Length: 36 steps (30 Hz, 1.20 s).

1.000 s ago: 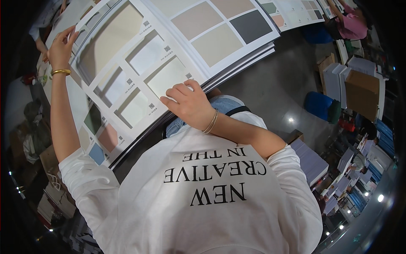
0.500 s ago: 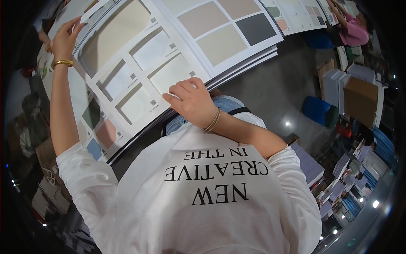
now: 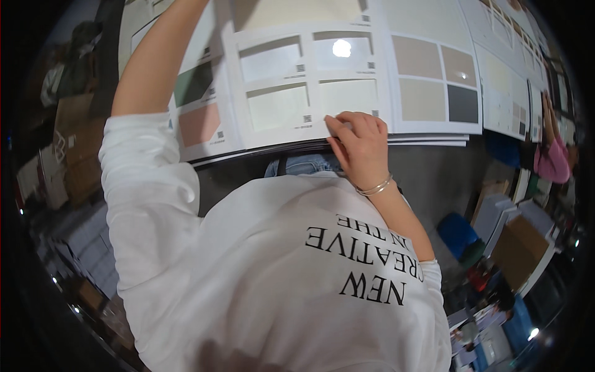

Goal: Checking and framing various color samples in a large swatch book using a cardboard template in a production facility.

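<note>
An open book (image 3: 385,80) of colour swatches lies spread before the person, its near edge close to the jeans (image 3: 305,165). The right hand (image 3: 362,142) is at the book's near edge, its fingers bent and partly spread, with the index fingertip at the near margin of the windowed page (image 3: 312,77); whether the thumb and fingers pinch that edge cannot be told. The left forearm (image 3: 152,68) crosses the book's left side and runs out at the far edge of view, so the left hand is hidden and the state of its fingers cannot be told. Four pale windows stand in two rows on the page, with a larger cream window (image 3: 300,13) beyond. Left of it are a dark green swatch (image 3: 193,84) and, nearer, a pink swatch (image 3: 199,123). On the right are three beige and taupe swatches (image 3: 418,57) and a dark grey swatch (image 3: 463,104). Farther right lie another swatch book (image 3: 497,118), a pink sleeve (image 3: 551,162), a blue stool (image 3: 454,234) and a cardboard box (image 3: 520,251).
</note>
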Each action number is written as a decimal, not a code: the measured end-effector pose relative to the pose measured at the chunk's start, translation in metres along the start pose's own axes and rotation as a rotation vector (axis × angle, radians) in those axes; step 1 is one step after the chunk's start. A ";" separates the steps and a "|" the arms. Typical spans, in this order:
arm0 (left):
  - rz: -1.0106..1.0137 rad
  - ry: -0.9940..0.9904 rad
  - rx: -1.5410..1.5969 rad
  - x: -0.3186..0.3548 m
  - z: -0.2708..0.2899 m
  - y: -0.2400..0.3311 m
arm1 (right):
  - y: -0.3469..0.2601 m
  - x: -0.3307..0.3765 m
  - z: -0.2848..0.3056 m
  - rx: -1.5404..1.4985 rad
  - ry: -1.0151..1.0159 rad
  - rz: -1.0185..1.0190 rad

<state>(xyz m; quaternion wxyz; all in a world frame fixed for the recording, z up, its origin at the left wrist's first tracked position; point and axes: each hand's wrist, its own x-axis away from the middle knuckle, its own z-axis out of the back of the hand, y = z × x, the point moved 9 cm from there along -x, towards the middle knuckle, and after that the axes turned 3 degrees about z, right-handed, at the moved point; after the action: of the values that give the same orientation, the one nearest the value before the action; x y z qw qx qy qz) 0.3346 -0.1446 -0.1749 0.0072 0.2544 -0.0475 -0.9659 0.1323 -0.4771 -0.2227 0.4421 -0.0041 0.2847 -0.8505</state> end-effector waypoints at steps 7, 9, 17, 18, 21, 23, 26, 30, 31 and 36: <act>0.114 -0.008 0.032 0.006 0.015 0.008 | -0.005 -0.003 0.000 0.035 -0.050 0.032; 0.125 -0.009 0.051 0.006 0.010 0.005 | -0.005 -0.004 0.001 0.050 -0.059 0.020; 0.161 0.002 0.058 0.011 0.001 -0.005 | -0.006 -0.008 0.000 0.043 -0.088 0.018; 0.164 0.003 0.058 0.012 0.000 -0.005 | -0.006 -0.009 0.000 0.045 -0.091 0.012; 0.172 0.006 0.060 0.013 0.000 -0.005 | -0.007 -0.009 0.000 0.053 -0.102 0.005; 0.187 -0.014 0.074 0.014 -0.002 -0.005 | -0.006 -0.010 0.000 0.048 -0.116 -0.012; 0.183 -0.007 0.104 0.016 -0.001 -0.005 | -0.005 -0.010 0.000 0.047 -0.127 -0.027; 0.167 -0.016 0.070 0.017 -0.005 -0.006 | -0.006 -0.011 0.001 0.041 -0.111 -0.023; 0.167 -0.007 0.083 0.018 -0.004 -0.006 | -0.005 -0.011 0.001 0.043 -0.111 -0.026; 0.156 -0.032 0.082 0.018 -0.005 -0.004 | -0.003 -0.010 0.000 0.046 -0.117 -0.016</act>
<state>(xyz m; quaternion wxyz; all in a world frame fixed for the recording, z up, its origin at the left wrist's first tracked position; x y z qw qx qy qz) 0.3214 -0.1413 -0.1880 0.0711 0.2347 -0.1066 -0.9636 0.1361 -0.4675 -0.2189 0.4510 -0.0459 0.2389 -0.8587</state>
